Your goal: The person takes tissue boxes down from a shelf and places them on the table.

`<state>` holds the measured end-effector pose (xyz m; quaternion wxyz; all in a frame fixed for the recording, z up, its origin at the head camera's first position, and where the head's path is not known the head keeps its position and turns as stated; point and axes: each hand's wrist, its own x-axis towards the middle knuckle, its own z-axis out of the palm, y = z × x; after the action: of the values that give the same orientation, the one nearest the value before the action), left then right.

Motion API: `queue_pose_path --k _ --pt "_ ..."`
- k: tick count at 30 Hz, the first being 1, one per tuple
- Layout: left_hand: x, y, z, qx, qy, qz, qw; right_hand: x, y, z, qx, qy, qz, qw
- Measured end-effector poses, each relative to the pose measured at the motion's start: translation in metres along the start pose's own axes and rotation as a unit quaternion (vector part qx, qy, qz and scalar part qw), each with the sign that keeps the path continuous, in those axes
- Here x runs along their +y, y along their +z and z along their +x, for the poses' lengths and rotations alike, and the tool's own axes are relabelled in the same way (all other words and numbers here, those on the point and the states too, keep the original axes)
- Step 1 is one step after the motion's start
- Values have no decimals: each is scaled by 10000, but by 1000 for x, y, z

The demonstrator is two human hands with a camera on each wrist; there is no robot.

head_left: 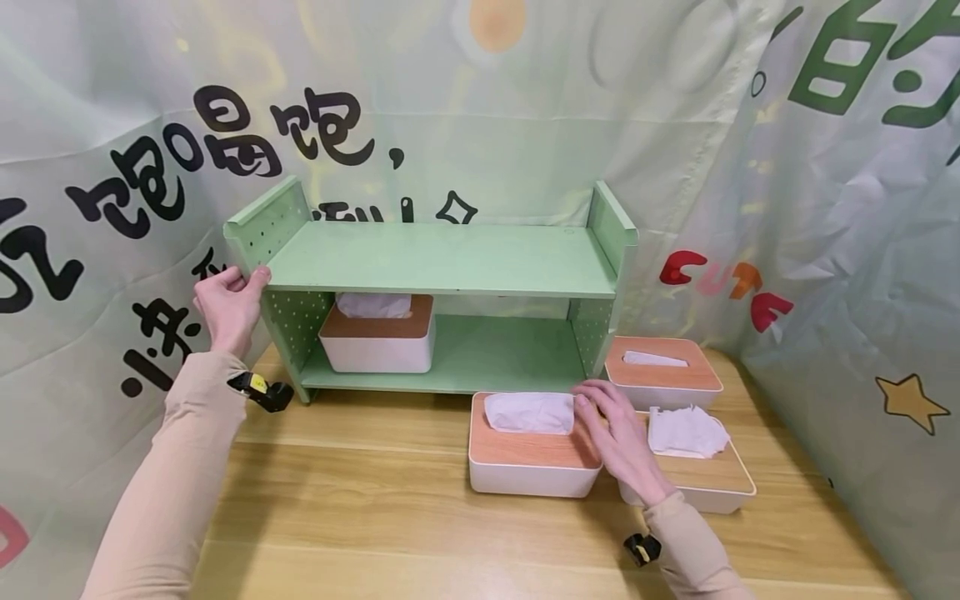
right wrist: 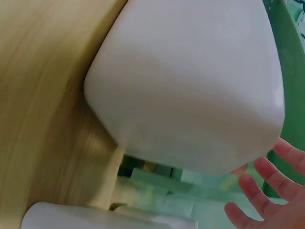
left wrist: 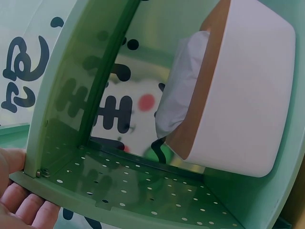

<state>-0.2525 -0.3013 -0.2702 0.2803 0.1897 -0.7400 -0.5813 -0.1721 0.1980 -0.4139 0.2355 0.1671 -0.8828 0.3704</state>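
A green two-tier metal shelf [head_left: 450, 262] with perforated sides stands at the back of the table. My left hand [head_left: 231, 310] grips its left side panel near the upper board, the thumb at the front edge and the fingers behind the panel [left wrist: 143, 191]. On the lower board, at the left, sits a white tissue box [head_left: 378, 354] with a wooden lid. Another tissue box [head_left: 532, 479] lies on the table before the shelf. By its right end is my right hand [head_left: 618, 433], fingers extended and spread at the box's corner; firm contact is unclear.
Two more tissue boxes stand on the wooden table [head_left: 360, 517] at the right, one farther back [head_left: 667, 392] beside the shelf, one nearer [head_left: 705, 477], partly behind my right hand. A printed curtain [head_left: 675, 150] hangs behind and along both sides.
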Motion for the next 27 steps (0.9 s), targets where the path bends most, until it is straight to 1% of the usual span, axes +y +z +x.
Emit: queue_pose_path --k 2,4,8,11,14,18,22,25,27 --pt "0 0 0 -13 -31 32 10000 -3 0 2 -20 -87 -1 10000" --pt "1 1 1 -14 -56 65 10000 -9 1 6 -109 -173 143 9997" --pt "1 1 2 -17 -73 83 9999 -21 2 14 -354 -289 718 9964" --pt "0 1 2 2 -27 108 9999 -31 3 21 -570 -228 1125 9918" --pt "0 1 2 8 28 104 9999 -41 4 29 -828 -60 1490 9853" --pt "1 1 1 -2 32 121 9999 -53 7 41 -1178 313 2143 9691" --pt "1 1 1 -3 72 292 9995 -63 12 56 -1430 768 2737 9480" --pt "0 1 0 0 101 322 9994 -70 15 66 -1579 1062 3039 9335" --pt "1 1 0 4 99 284 9995 -76 17 73 -1659 1181 3180 9260"
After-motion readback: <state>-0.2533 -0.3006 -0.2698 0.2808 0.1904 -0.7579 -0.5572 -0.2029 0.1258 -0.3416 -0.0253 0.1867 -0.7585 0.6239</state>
